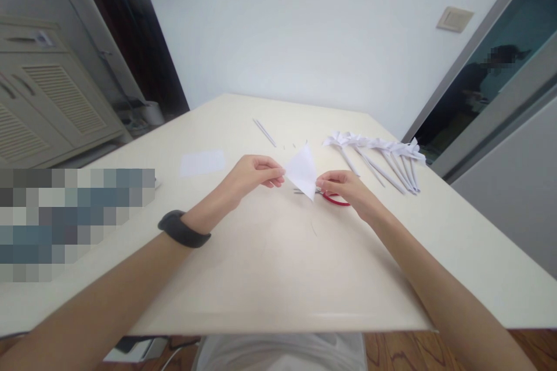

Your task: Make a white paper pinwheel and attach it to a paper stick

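Note:
Between my hands is a white sheet of paper [301, 173] shaped like a triangle, raised above the table. My left hand [256, 173] pinches its left corner between thumb and fingers. At the lower right edge, my right hand [342, 184] holds it with the fingertips. Red-handled scissors [337, 200] lie on the table beneath my right hand, partly hidden by it and by the paper. Beyond the hands, to the right, lie several white paper flowers [374, 145] with rolled paper stems. Two thin rolled paper sticks [264, 132] rest behind the hands.
A flat white paper rectangle [202, 163] lies left on the cream table [261, 278]. Small scraps are scattered near the middle. A wall [296, 29] stands behind the table. A cabinet [56, 87] is at far left, and a person [487, 75] shows through the opening at right.

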Demonstrator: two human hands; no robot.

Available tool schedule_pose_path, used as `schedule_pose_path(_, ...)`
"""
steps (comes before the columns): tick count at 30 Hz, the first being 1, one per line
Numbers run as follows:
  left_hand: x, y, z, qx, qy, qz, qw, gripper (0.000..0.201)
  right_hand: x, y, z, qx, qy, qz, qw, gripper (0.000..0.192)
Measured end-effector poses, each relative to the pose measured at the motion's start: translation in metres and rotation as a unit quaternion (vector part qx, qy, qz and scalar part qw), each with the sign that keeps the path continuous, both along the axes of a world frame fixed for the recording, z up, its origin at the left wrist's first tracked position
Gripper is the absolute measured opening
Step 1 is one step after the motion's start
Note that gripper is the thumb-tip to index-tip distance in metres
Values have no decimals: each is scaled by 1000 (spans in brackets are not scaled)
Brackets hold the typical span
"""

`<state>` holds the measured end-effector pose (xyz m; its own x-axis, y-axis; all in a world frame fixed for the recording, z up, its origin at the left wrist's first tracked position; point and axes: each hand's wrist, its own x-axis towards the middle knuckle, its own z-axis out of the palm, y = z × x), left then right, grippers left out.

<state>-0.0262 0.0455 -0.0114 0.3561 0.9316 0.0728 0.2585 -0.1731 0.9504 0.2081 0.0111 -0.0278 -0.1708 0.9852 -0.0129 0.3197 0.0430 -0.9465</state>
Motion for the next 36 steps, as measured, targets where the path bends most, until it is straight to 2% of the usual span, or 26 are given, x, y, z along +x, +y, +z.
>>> schedule_pose_path(11, 1, -1, 2, -10, -3, 3, 1000, 20, -3, -2, -1, -19, -6, 22, 1000, 33)
schedule_pose_path(23, 1, -3, 2, -10, -5, -4, 1000, 18, -3, -4, 2, -17, -16, 37, 999, 30)
schedule_pose_path(36, -3, 3, -2, 0, -30, 2, 1000, 21, -3, -1, -1, -32, -27, 22, 999, 31)
